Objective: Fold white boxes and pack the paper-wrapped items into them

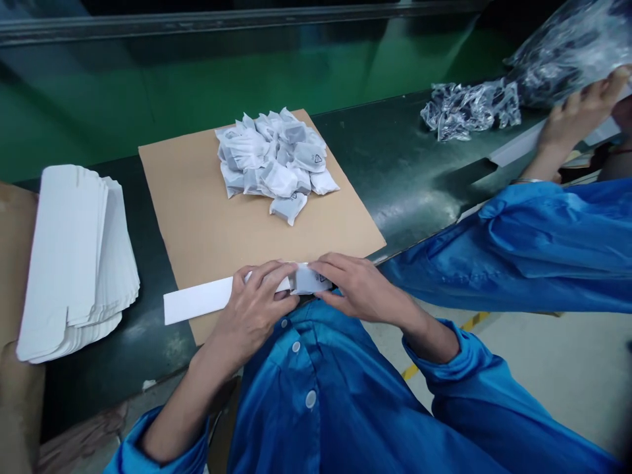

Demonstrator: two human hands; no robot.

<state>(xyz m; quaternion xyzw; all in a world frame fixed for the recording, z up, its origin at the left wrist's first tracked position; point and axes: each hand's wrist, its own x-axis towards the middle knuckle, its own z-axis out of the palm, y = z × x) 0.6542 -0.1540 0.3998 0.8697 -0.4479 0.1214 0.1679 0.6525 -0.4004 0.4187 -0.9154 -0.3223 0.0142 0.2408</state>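
My left hand (261,299) is closed around a long, narrow white carton (197,301) that lies sideways over the near edge of the cardboard sheet (192,217). At the carton's right end, my right hand (350,283) pinches a small white packet (309,279) with a dark printed mark. The packet's left side meets the carton's end, and my left fingers partly cover that spot. Beyond my hands, a heap of similar white packets (276,158) rests on the sheet; their contents are hidden.
A stack of flat white cartons (69,257) lies on the dark green bench (395,164) at left, beside brown cardboard (17,276). Clear plastic-wrapped items (469,108) and a large plastic bag (577,46) are at back right. A co-worker's hand (573,125) and blue sleeve (543,243) reach in from the right.
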